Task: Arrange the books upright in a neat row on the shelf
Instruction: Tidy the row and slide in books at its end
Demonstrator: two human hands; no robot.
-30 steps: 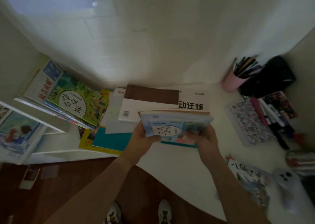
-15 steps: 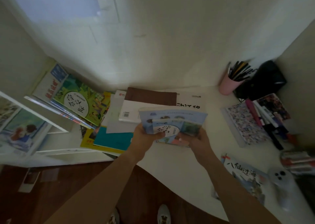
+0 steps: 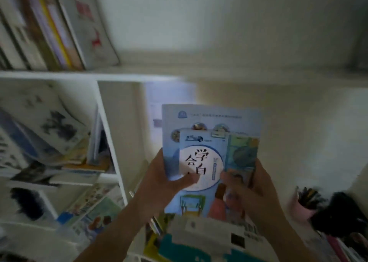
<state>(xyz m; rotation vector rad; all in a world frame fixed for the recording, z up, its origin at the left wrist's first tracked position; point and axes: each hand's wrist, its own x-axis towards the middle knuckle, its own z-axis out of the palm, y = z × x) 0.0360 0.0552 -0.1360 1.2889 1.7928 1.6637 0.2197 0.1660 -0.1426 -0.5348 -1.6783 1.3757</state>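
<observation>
Both hands hold a small stack of light-blue books [image 3: 211,142] raised in front of me, covers facing me. My left hand [image 3: 159,180] grips the stack's left edge, thumb pressed on the front cover. My right hand [image 3: 251,188] grips the lower right side, thumb on the cover. Above, a white upper shelf [image 3: 139,72] carries a row of leaning upright books [image 3: 59,28] at its left end; the shelf's right part is bare. The view is blurred.
White cubby compartments [image 3: 107,134] at left hold slanted and flat books [image 3: 49,134]. Below my hands, a pile of books [image 3: 199,237] lies on the desk. A pink pen cup [image 3: 304,204] and a black object [image 3: 340,216] stand at the right.
Both hands have lifted the blue stack off the desk toward the upper shelf. My view has swung upward from the desk to the shelf.
</observation>
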